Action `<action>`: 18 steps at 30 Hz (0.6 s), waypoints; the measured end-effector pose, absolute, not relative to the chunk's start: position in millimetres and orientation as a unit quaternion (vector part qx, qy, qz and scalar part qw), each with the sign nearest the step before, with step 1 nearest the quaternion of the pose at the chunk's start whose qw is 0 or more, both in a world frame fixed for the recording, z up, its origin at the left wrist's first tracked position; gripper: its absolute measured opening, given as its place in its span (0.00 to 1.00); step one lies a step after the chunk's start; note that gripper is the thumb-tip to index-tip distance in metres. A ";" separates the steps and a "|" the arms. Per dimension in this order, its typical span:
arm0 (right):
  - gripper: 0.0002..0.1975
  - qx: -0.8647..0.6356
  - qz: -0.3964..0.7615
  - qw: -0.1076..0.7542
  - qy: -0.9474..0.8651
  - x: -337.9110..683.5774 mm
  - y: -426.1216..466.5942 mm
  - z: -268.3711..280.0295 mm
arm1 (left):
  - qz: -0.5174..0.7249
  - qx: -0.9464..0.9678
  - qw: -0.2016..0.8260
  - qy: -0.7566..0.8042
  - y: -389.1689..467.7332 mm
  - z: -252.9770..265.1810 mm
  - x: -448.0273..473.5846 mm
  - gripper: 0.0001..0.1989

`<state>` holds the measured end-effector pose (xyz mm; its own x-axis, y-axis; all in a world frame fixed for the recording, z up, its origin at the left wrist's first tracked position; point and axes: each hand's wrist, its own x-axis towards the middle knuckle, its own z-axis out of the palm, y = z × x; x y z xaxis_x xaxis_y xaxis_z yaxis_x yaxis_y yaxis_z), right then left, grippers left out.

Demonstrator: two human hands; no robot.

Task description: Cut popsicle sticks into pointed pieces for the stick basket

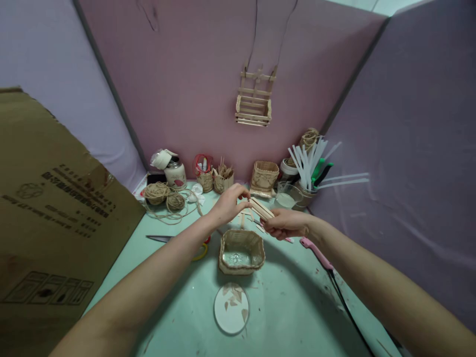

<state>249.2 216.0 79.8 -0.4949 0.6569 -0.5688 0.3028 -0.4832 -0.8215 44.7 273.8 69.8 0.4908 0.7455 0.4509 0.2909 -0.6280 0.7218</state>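
Just above the table (290,307), beyond the near basket and slightly to its right, a small bundle of wooden sticks (262,209) is held at a slant. The sticks are pale, flat and straight, lying side by side, with a thin dark gap visible between them. The right hand (284,224) grasps the bundle at its near right end, fingers curled around it. The left hand (228,204) is at the far left end, thumb and forefinger bent close together; whether they pinch a stick cannot be told.

Below the hands stands the near basket (241,271), upright, tan and rounded at the corners, with a braided rim and a shiny, clear-looking bottom. Nearer still, a round white dish (231,325) bears scattered brown chips (234,297). Along the far edge, from left to right: a pale jar (176,176) with its mouth uncovered; a small holder (205,183) containing red cord; a stick-walled cup (223,185) filled with thin brown pieces; a clear cup (295,193) with whitish contents; and a pot (305,199) crowded with long translucent white rods (308,163) and a green-handled tool.
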 end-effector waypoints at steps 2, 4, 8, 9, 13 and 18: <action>0.14 -0.482 0.717 0.126 -0.487 249.1 215.9 78.4 | 0.385 0.820 0.289 0.308 272.8 68.4 44.3 0.06; 0.14 -0.478 0.724 0.126 -0.481 248.4 215.0 76.7 | 0.366 0.833 0.302 0.284 272.9 69.3 44.4 0.05; 0.14 -0.470 0.737 0.121 -0.471 245.5 212.3 72.6 | 0.334 0.841 0.329 0.268 275.5 73.4 45.3 0.02; 0.14 -0.469 0.738 0.122 -0.469 245.1 211.9 71.5 | 0.331 0.840 0.333 0.272 276.1 74.0 45.7 0.03; 0.16 -0.469 0.739 0.123 -0.469 246.7 212.4 67.1 | 0.324 0.827 0.351 0.297 276.8 73.1 47.4 0.02; 0.16 -0.477 0.729 0.116 -0.477 252.0 211.2 63.7 | 0.340 0.798 0.338 0.365 290.2 76.8 37.4 0.03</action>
<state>252.0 211.2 63.7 -0.5182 0.6234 -0.5855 0.2861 -0.5188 -0.8056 37.4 290.2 76.8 0.5032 0.8120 0.2959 0.3522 -0.5054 0.7877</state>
